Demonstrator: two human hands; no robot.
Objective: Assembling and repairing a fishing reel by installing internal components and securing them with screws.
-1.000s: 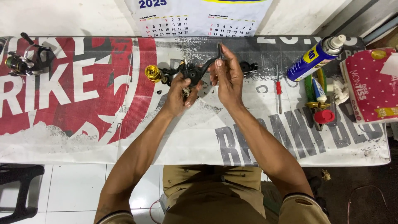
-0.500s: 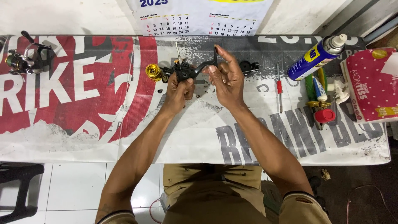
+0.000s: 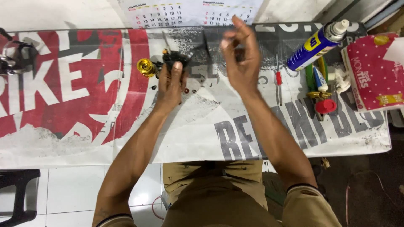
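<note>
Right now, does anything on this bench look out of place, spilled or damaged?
Small loose parts lie scattered by the left hand, which grips a black reel body. The spray can lies tipped over. Nothing looks spilled.

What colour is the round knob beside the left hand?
Shiny gold. The round knob sits just left of the left hand, seen clearly in the head view.
</note>
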